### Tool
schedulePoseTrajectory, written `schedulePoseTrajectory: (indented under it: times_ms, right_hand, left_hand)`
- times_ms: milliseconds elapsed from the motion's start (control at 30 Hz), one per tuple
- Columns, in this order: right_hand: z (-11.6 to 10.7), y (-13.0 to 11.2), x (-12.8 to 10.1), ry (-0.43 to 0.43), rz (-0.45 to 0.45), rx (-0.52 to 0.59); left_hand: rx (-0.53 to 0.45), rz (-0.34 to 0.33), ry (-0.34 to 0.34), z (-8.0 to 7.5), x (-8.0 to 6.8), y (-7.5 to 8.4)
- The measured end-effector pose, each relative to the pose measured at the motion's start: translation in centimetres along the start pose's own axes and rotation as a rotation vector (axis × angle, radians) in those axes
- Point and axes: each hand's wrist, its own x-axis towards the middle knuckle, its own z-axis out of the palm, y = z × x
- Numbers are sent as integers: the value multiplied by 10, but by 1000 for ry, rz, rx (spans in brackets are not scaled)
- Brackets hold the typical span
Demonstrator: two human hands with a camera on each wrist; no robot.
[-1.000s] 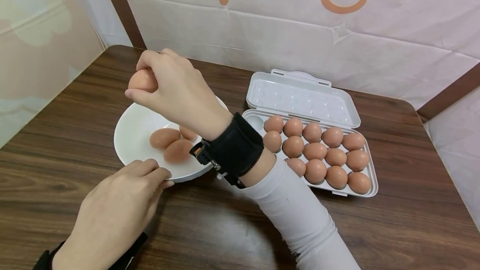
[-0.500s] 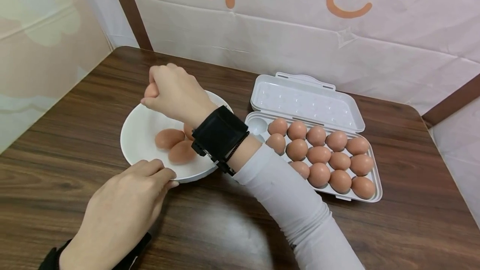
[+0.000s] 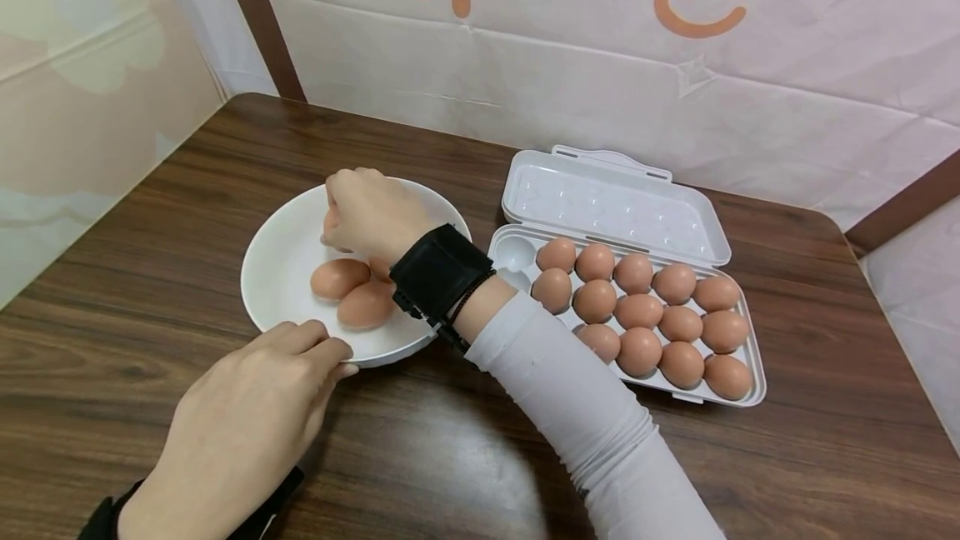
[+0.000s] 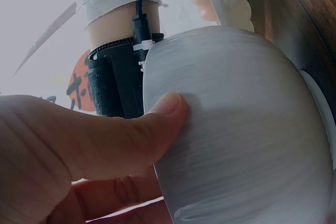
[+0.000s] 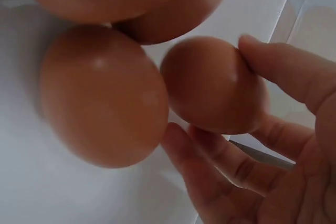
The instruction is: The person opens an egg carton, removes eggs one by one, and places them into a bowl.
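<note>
A white bowl (image 3: pixel 279 273) sits on the wooden table with brown eggs (image 3: pixel 339 277) lying in it. My right hand (image 3: pixel 367 211) is lowered into the bowl and grips a brown egg (image 5: pixel 212 85) between thumb and fingers, close beside the eggs in the bowl (image 5: pixel 102 95). My left hand (image 3: pixel 247 419) holds the bowl's near rim, its thumb (image 4: pixel 152 124) pressed on the outer wall of the bowl (image 4: pixel 241 129). In the head view the held egg is mostly hidden by the hand.
An open white egg carton (image 3: pixel 622 215) with several brown eggs (image 3: pixel 637 315) stands right of the bowl, its lid leaning back toward the wall. One front-left cup (image 3: pixel 517 252) holds no egg. The wall cloth runs along the table's far edge.
My right hand has come down with the egg from above the bowl's far rim into the bowl. The left hand has stayed on the rim.
</note>
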Motion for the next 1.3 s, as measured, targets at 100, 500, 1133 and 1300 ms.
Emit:
schedulePoseTrajectory:
  times_ms: [100,500,1133,1300]
  right_hand:
    - [3,3,0,-20,-6,-32]
    - [7,4,-2,-139,-61,-301]
    - [-59,-19,-77,28,-40,-169]
    - [-66,-1,-106,165,-98,-100]
  left_hand:
    - [1,-10,-1,0,0,-1]
    - [3,-49,-37,-1,-2,-7]
    - [-6,-8,-21,-3,-7,-11]
    - [-7,-17,-39,-1,-10,-13]
